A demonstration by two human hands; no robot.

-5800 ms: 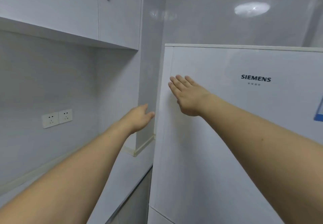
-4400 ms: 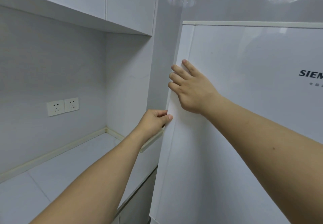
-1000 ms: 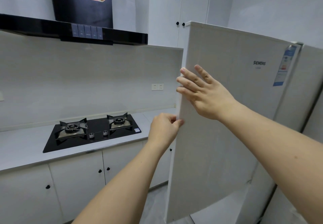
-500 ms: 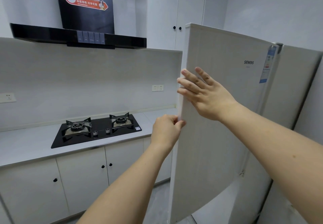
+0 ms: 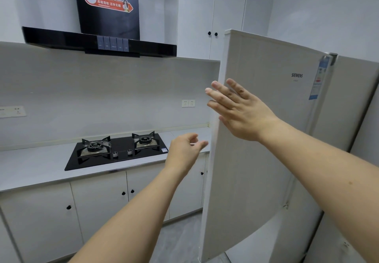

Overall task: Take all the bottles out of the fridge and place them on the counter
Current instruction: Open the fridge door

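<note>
Right hand (image 5: 244,113), fingers spread, sits over the free edge of the fridge door (image 5: 266,135) at centre frame; contact cannot be confirmed. Your left hand (image 5: 184,150), loosely open and empty, hangs just left of that edge, below. Door stands ajar, upright, hinged at right. No bottles show; the interior lies hidden behind the door, to your right. Counter (image 5: 30,170) lies lower left.
</note>
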